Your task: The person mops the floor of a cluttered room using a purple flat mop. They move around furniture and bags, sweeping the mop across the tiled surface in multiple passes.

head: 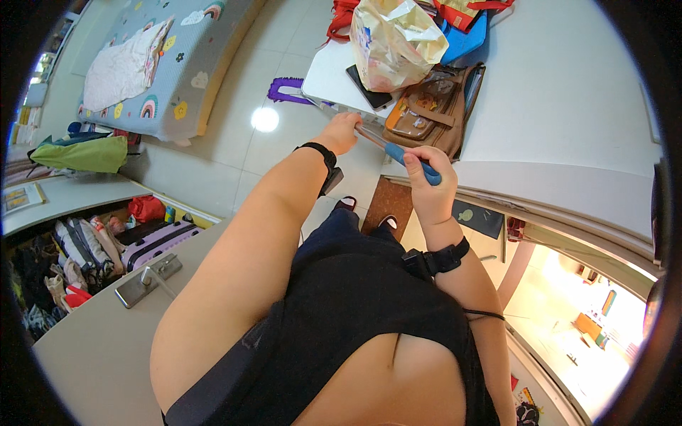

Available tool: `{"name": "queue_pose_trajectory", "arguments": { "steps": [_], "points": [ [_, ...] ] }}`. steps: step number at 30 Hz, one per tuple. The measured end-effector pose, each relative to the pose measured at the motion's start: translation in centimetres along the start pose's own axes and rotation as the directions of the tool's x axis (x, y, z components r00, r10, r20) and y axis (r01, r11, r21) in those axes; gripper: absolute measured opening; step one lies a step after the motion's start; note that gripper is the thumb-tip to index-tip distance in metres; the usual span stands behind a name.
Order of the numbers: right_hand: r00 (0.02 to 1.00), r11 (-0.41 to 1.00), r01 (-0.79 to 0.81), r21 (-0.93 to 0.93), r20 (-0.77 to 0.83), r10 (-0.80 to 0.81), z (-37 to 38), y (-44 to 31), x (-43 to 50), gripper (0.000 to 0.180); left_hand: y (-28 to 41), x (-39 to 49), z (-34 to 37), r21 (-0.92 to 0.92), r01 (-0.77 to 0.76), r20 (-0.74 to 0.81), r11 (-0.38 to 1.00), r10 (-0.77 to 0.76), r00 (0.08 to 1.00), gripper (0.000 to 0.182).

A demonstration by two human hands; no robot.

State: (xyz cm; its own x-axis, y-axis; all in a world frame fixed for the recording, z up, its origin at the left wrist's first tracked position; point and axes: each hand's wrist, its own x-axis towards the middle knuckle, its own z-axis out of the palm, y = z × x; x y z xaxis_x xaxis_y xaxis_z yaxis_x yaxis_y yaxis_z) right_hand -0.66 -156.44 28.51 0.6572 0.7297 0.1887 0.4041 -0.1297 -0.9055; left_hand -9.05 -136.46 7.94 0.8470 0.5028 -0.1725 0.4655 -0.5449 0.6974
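My left hand (341, 132) is closed around the metal pole (371, 137) of a flat mop. My right hand (436, 183) grips the blue handle (395, 153) at the pole's upper end, thumb laid along it. Beyond my left hand, the purple fringed mop head (285, 89) rests on the tiled floor. Part of it is hidden behind the corner of a white table or stool (327, 72). A brown bag (426, 114) with a clear front pocket sits close beyond my right hand.
A plastic bag (394, 48) and a smartphone (367, 88) lie on the white top. The bed (186, 96) stands at the upper left. An open door (106, 341) with a lever handle is at lower left, near a purple suitcase (160, 245). A doorway opens on the right.
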Motion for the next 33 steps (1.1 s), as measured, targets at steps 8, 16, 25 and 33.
{"name": "queue_pose_trajectory", "arguments": {
  "steps": [8,16,25,33],
  "points": [
    [0.999,0.999,0.028,0.032,0.026,-0.029,-0.7,-1.1,-0.3,0.017,0.9,-2.1,-0.3,0.046,0.052,0.053,0.998,-0.055,0.997,0.037],
    [0.996,0.997,0.073,-0.010,0.059,-0.073,-4.0,-2.1,-1.1,0.016,3.7,-5.4,0.7,0.019,-0.005,0.039,1.000,0.004,0.999,0.041],
    [0.991,0.983,-0.105,0.150,0.095,0.091,-10.0,-5.0,-1.2,0.017,9.8,-9.9,2.7,-0.248,0.010,0.300,0.969,0.066,0.952,0.031],
    [0.929,0.952,-0.073,0.297,0.367,-0.044,-12.0,-7.6,-0.7,0.024,12.0,-11.4,-0.9,-0.238,-0.104,0.504,0.966,0.215,0.836,0.015]
  ]
}}
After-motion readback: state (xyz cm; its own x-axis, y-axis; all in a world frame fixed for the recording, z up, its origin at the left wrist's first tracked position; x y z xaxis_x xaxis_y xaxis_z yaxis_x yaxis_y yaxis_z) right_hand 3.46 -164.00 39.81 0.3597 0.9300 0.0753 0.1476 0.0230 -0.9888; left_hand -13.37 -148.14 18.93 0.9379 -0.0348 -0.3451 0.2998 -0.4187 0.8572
